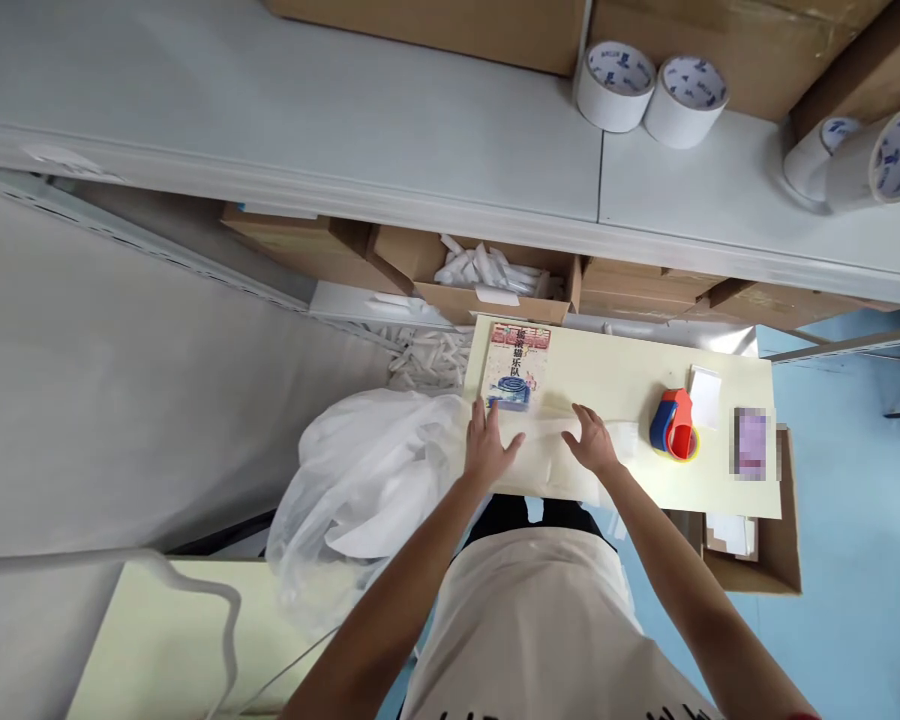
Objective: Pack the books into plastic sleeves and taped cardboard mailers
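A book (516, 367) with a red and blue cover lies flat on the pale yellow table (607, 370), near its far left corner. Just in front of it a white sheet of wrapping material (544, 450) is spread along the table's near edge. My left hand (487, 440) rests flat on the sheet's left end, fingers spread, fingertips close to the book's near edge. Flat on the sheet's right part lies my right hand (591, 440), fingers stretched out. Neither hand holds anything.
A red and blue tape dispenser (673, 425) stands right of my hands, with white slips (705, 395) beside it. A big white plastic bag (367, 480) bulges at the table's left. Open cartons (487, 275) with white packing sit under a shelf carrying tape rolls (649, 90).
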Available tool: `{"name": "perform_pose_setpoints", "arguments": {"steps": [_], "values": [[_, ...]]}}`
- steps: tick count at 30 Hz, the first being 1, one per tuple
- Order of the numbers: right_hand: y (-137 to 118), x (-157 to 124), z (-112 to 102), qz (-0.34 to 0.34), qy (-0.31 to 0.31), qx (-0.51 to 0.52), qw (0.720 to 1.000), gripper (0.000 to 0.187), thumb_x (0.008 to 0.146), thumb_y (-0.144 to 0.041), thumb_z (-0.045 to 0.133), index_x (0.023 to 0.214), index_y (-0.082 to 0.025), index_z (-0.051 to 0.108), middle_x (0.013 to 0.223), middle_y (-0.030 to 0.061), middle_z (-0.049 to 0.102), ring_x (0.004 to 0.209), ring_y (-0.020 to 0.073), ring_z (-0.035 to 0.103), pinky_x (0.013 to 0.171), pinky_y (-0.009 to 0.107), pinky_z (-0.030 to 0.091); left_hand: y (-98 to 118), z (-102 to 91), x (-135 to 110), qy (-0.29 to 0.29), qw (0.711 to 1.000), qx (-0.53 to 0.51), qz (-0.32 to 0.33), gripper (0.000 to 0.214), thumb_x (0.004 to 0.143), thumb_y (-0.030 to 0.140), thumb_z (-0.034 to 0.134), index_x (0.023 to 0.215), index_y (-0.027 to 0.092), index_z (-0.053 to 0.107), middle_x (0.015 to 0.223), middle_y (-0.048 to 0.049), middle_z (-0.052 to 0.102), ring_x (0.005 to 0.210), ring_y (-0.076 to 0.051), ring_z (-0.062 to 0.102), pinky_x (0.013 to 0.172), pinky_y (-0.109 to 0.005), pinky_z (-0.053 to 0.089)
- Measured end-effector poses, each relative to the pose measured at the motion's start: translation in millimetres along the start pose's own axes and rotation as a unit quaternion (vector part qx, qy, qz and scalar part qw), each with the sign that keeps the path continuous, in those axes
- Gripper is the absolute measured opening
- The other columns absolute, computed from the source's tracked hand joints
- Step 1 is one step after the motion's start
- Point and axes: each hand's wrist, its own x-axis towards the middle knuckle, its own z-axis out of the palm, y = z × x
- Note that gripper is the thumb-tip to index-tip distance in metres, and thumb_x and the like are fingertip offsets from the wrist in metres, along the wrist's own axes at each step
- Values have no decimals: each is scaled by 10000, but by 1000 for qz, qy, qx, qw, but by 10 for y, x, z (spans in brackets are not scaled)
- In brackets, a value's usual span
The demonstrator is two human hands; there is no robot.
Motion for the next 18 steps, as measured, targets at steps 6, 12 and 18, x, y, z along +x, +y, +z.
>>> {"name": "perform_pose_setpoints", "arguments": {"steps": [6, 12, 18], "values": [[-374, 757, 406, 181, 15, 319, 930, 541, 638, -265, 716, 1167, -211, 612, 1160, 116, 685, 1068, 285, 643, 908, 465, 511, -342, -180, 921, -40, 986, -119, -111, 470, 737, 214, 661, 1193, 146, 573, 1153, -151, 676, 1170, -286, 591, 1028, -410, 424], [-487, 944, 558, 173, 7, 388, 905, 361, 578, -226, 701, 935, -205, 649, 908, 35, 732, 866, 221, 673, 776, 360, 536, -537, -55, 1261, -77, 973, -177, -129, 315, 606, 69, 667, 892, 193, 620, 772, -7, 677, 795, -190, 656, 818, -316, 505], [-589, 856, 502, 139, 29, 398, 906, 347, 621, -246, 672, 963, -190, 642, 908, 31, 714, 888, 209, 630, 794, 335, 516, -537, -59, 1217, -76, 955, -263, -116, 335, 564, 39, 634, 856, 180, 553, 734, 31, 610, 667, -125, 600, 690, -256, 504]]}}
